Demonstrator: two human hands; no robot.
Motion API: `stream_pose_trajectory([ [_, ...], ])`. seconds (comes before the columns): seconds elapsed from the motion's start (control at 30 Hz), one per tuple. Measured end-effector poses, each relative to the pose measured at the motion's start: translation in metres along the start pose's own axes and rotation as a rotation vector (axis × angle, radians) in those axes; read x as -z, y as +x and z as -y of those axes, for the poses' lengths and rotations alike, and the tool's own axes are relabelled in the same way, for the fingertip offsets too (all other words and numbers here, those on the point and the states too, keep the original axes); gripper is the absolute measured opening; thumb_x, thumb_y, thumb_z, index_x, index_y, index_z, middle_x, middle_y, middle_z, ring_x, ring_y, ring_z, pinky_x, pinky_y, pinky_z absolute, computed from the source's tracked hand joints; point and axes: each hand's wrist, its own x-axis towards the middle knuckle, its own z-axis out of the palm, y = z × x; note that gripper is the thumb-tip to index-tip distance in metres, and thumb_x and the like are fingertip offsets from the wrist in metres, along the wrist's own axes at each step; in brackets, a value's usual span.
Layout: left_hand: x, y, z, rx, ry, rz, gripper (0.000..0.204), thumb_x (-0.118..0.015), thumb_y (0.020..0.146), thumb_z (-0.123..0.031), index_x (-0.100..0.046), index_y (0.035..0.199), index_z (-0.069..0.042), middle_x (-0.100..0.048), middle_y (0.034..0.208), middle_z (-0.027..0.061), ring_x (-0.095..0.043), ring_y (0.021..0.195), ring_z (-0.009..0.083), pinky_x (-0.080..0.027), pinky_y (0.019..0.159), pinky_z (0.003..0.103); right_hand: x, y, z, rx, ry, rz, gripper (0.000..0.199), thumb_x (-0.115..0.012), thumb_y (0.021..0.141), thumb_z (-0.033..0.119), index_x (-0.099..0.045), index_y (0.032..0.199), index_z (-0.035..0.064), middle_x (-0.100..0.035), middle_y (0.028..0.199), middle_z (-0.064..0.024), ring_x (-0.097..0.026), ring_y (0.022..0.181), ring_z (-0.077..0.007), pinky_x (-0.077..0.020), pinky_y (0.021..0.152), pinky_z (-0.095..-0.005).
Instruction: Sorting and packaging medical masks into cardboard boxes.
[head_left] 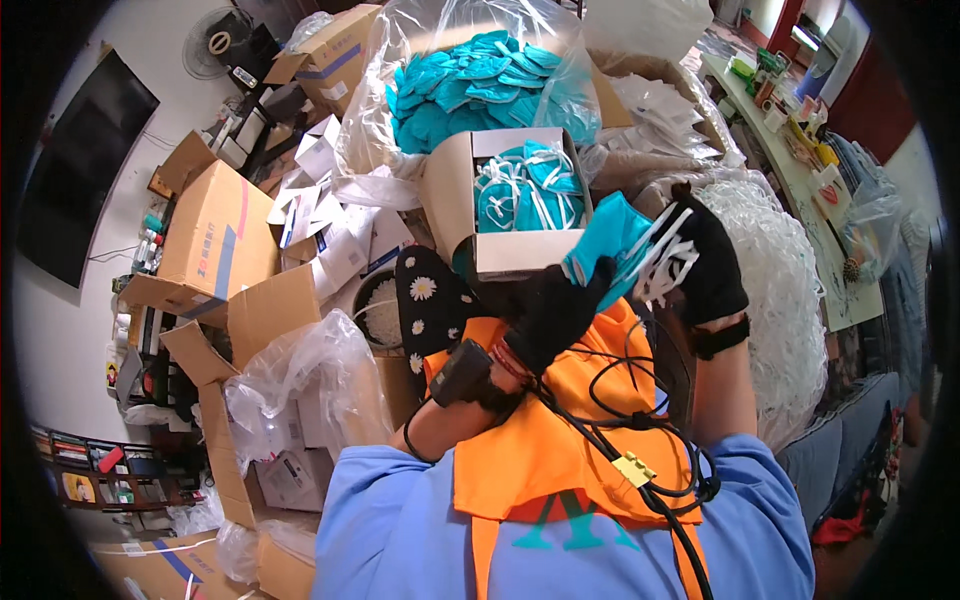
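Note:
Both of my hands wear black gloves. My left hand [562,312] is closed around the lower end of a small stack of teal face masks [610,238], held tilted above my lap. On the stack's right side, my right hand [715,262] grips the masks' white straps [668,262], which bunch up beside its fingers. Just beyond my left hand stands an open white box [522,252] with its lid folded to the left. Inside it lie several teal masks with white straps [530,188]. My fingertips are partly hidden by the gloves' dark colour.
Behind the box, a plastic-lined carton holds a heap of teal mask pieces [480,85]. A large mass of white straps [770,290] lies at the right. Cardboard cartons [218,235] and clear plastic [310,380] crowd the left. Black cables [620,450] run over my orange apron [540,450].

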Motion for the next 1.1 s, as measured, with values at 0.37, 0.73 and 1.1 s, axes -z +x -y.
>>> stream_pose_trajectory([
  [0.37,0.025,0.001,0.03,0.369,-0.548,0.173,0.029,-0.06,0.097,-0.022,-0.062,0.119,-0.005,-0.063,0.096,0.0067,-0.062,0.078,0.0152,-0.051,0.064,0.03,0.207,-0.006,0.151,0.364,-0.214,-0.321,0.039,-0.054,0.099,0.03,-0.055,0.133,0.0101,-0.065,0.105,-0.0014,-0.051,0.073,-0.0072,-0.0439,0.061,-0.0216],
  [0.73,0.111,0.118,0.103,0.418,-0.168,0.211,0.052,-0.067,0.075,0.007,-0.061,0.125,-0.004,-0.067,0.113,0.013,-0.066,0.095,0.021,-0.054,0.073,0.03,-0.03,0.009,0.003,-0.429,-0.361,0.118,0.029,-0.061,0.092,0.021,-0.063,0.115,0.0034,-0.069,0.104,-0.0055,-0.066,0.087,-0.0136,-0.0515,0.073,-0.0261],
  [1.1,0.039,0.217,0.154,0.733,-1.383,0.328,0.052,-0.052,0.096,-0.053,-0.062,0.119,-0.007,-0.068,0.111,0.0114,-0.064,0.102,0.0252,-0.05,0.095,0.04,-0.047,0.043,-0.019,-0.342,-0.374,0.165,0.034,-0.058,0.086,0.006,-0.055,0.119,0.0004,-0.066,0.089,-0.0062,-0.065,0.077,-0.0164,-0.052,0.066,-0.0276],
])
